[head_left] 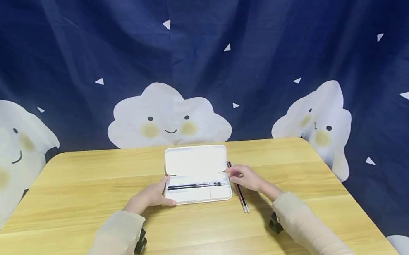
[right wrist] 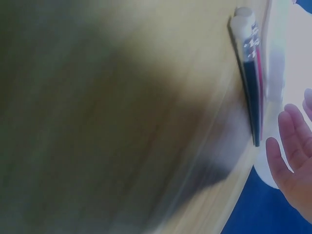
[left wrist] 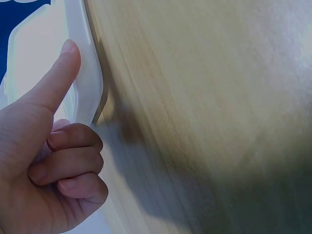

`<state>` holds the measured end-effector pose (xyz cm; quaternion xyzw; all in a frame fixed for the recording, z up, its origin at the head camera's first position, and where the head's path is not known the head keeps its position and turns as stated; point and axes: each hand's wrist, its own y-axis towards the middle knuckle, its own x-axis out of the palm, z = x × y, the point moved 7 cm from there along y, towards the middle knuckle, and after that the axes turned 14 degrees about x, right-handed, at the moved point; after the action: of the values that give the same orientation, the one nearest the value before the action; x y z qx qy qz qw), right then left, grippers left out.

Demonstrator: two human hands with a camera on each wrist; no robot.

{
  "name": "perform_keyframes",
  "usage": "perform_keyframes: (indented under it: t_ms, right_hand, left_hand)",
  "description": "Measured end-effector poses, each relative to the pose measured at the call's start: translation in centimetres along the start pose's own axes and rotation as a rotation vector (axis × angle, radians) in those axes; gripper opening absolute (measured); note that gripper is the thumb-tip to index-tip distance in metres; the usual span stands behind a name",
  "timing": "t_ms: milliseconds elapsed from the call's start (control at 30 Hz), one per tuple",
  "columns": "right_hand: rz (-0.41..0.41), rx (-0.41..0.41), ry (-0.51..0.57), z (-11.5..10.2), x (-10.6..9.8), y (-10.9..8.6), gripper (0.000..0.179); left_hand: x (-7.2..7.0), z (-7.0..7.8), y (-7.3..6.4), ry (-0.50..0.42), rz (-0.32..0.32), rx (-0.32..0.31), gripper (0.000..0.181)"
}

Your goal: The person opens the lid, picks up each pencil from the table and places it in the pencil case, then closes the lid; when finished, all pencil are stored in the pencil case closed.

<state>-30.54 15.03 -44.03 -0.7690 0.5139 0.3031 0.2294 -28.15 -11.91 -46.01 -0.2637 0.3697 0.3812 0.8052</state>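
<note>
A white pencil case (head_left: 189, 195) lies on the table with its lid (head_left: 196, 159) raised at the back. Dark pencils (head_left: 192, 185) lie lengthwise in its tray, eraser ends to the right. My left hand (head_left: 154, 194) grips the case's left end, thumb (left wrist: 66, 68) on the front rim and index finger toward the back corner; the other fingers are curled. At the case's right edge hovers my right hand (head_left: 245, 177), its fingers loosely bent with nothing between them. Two more pencils (head_left: 241, 198), one dark and one reddish, lie beside the case, partly under that hand, erasers toward me.
The wooden table (head_left: 89, 239) reaches back to a dark blue curtain (head_left: 195, 41) printed with smiling clouds and white triangles. A small divider stands in the front part of the case. Dark devices are strapped at both wrists.
</note>
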Motion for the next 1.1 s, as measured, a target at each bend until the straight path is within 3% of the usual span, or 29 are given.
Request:
perform_keyframes:
  t_ms: [400,700,1100]
  right_hand:
    - [-0.032,0.074,-0.028,2.3,-0.6,-0.6,0.028]
    - [-0.070,0.085,-0.071,3.0,-0.3,-0.5,0.036]
    - [-0.041,0.102,-0.107,3.4,-0.2,-0.1,0.039]
  left_hand:
    - [0.0,0.1,0.0,0.008,0.003,-0.003,0.095]
    - [0.0,-0.1,0.0,0.009,0.009,0.003,0.095]
    - [0.0,0.0,0.1,0.006,0.007,0.013,0.094]
